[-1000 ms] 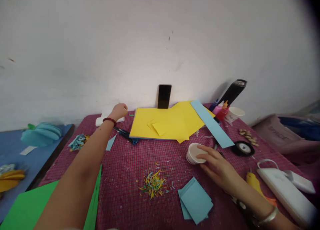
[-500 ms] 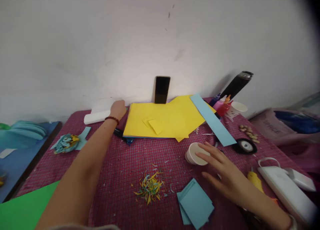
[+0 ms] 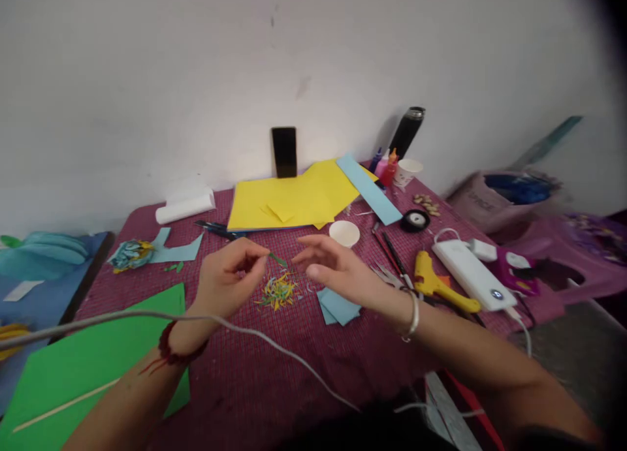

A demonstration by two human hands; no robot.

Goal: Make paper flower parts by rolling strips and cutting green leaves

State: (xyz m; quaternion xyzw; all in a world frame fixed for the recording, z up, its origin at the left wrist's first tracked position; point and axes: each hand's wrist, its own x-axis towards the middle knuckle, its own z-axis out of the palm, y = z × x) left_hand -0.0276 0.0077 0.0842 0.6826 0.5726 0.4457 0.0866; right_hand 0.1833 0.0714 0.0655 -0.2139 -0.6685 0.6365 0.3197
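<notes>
My left hand [image 3: 235, 275] pinches a small, narrow green paper piece [image 3: 277, 260] between thumb and fingertips, above the table. Facing it, my right hand [image 3: 337, 265] is empty, its fingers bent and apart; it does not touch the green piece. Below and between the hands lies a pile of thin yellow, blue and green paper shreds [image 3: 278, 292]. Blue paper squares [image 3: 339, 306] rest partly under my right hand. Just beyond that hand stands a white paper cup [image 3: 344, 233].
Yellow sheets [image 3: 274, 196] lie at the back before a leaning phone [image 3: 285, 152]. Green sheets [image 3: 98, 353] with a thin stick are front left. To the right are a yellow glue gun [image 3: 438, 284], a white power bank [image 3: 473, 275] and black tape [image 3: 415, 220]. A cable [image 3: 255, 333] crosses in front.
My left hand has come back from the table's far left edge to the middle, now with the green piece. My right hand has moved left, away from the cup. The view has shifted.
</notes>
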